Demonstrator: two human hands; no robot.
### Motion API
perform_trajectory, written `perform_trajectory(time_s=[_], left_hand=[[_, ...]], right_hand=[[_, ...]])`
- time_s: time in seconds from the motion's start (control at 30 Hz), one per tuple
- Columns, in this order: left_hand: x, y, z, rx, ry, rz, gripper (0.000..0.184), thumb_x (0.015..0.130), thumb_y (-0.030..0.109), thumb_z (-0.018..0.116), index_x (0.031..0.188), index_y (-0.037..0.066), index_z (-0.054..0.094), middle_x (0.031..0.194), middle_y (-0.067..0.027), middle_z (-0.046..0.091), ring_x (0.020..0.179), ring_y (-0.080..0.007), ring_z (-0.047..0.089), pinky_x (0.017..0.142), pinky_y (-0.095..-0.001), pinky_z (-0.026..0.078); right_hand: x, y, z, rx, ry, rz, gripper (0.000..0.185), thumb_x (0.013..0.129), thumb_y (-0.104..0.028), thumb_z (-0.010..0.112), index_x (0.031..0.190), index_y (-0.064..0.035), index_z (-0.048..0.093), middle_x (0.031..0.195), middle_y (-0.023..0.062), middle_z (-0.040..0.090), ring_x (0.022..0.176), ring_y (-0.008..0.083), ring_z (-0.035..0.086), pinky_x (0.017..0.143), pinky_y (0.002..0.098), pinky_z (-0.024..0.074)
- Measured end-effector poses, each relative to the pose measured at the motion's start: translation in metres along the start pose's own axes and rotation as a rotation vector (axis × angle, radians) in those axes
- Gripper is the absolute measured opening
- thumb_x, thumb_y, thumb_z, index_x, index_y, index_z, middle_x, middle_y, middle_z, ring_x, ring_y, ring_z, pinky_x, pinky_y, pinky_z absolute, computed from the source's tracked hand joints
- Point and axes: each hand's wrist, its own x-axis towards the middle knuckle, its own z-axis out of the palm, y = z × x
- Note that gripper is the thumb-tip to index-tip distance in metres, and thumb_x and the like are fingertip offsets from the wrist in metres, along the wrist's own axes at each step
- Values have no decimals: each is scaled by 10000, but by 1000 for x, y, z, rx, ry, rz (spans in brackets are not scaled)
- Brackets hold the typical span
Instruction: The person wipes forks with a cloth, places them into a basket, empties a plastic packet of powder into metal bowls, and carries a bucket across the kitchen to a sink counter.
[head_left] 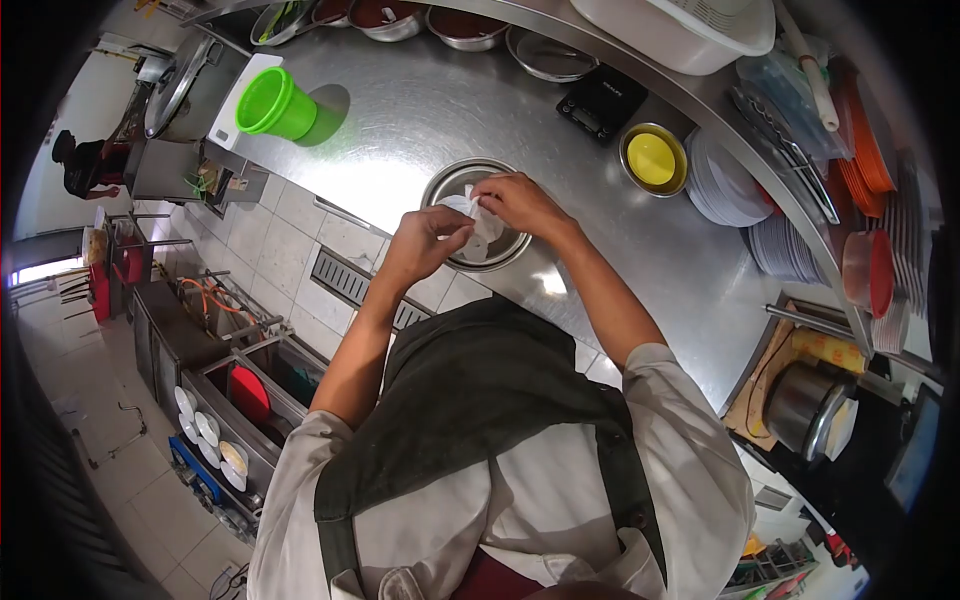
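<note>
A round metal bowl (432,190) rests on the steel counter in front of me, close to its edge. Over it, both hands pinch a thin, crumpled white piece (480,238) that looks like a plastic bag or film. My left hand (432,240) is closed on its left side, fingertips together. From the right, my right hand (515,203) grips its upper part between thumb and fingers. The hands almost touch each other. Parts of the bowl's rim and inside are hidden by the hands and the white piece.
A green bucket (275,105) stands at the counter's left. Toward the back right are a black kitchen scale (602,103), a metal bowl with a yellow container (652,158), and stacked white plates (725,180). An overhead shelf (690,95) curves above. Another person (88,165) is far left.
</note>
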Motion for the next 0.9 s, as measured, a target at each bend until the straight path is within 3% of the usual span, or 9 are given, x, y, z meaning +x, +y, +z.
perform_trajectory(time_s=[0.07, 0.3, 0.4, 0.5, 0.6, 0.7, 0.9], left_hand=[[-2, 4, 0, 41, 42, -58, 171, 835, 21, 666, 999, -5, 710, 863, -93, 702, 835, -141, 660, 731, -282, 530], [8, 15, -10, 109, 261, -130, 247, 807, 57, 700, 1052, 23, 704, 814, -76, 681, 764, -118, 612, 716, -275, 495], [12, 17, -11, 23, 203, -114, 240, 809, 76, 708, 1043, 21, 704, 833, -80, 680, 762, -135, 614, 705, -288, 494], [14, 17, -15, 139, 185, -135, 238, 812, 102, 718, 1032, 14, 702, 865, -95, 675, 790, -162, 623, 730, -300, 491], [8, 27, -24, 179, 219, 20, 208, 816, 119, 719, 990, 6, 701, 908, -107, 673, 837, -187, 632, 768, -312, 485], [6, 50, -28, 146, 221, -59, 188, 816, 122, 717, 962, 5, 697, 940, -115, 673, 887, -209, 635, 805, -326, 480], [2, 53, -31, 216, 195, -25, 327, 818, 133, 730, 1122, 44, 647, 1064, -103, 665, 980, -227, 632, 861, -350, 483]], right_hand=[[0, -12, -10, -29, 13, 37, 185, 838, -91, 633, 1017, -68, 676, 994, 141, 669, 935, 331, 624, 810, 381, 491], [-10, -56, -48, -102, 158, 58, 151, 876, -165, 615, 975, -57, 652, 1085, 102, 635, 900, 333, 633, 788, 409, 500], [-8, -57, -44, -78, 162, 4, 151, 880, -172, 617, 967, -50, 633, 1068, 99, 627, 877, 325, 633, 787, 407, 501], [-5, -55, -44, -66, 189, -14, 154, 877, -170, 623, 968, -45, 624, 1010, 108, 632, 854, 316, 631, 780, 405, 499], [-7, -57, -47, -21, 166, 28, 146, 866, -155, 632, 966, -48, 635, 961, 114, 635, 843, 317, 628, 759, 405, 498], [-10, -65, -48, 14, 184, 30, 143, 848, -138, 646, 964, -54, 649, 930, 111, 636, 838, 314, 628, 739, 400, 497], [-10, -66, -37, -25, 230, -33, 153, 818, -118, 660, 964, -77, 681, 910, 88, 630, 832, 288, 629, 727, 383, 501]])
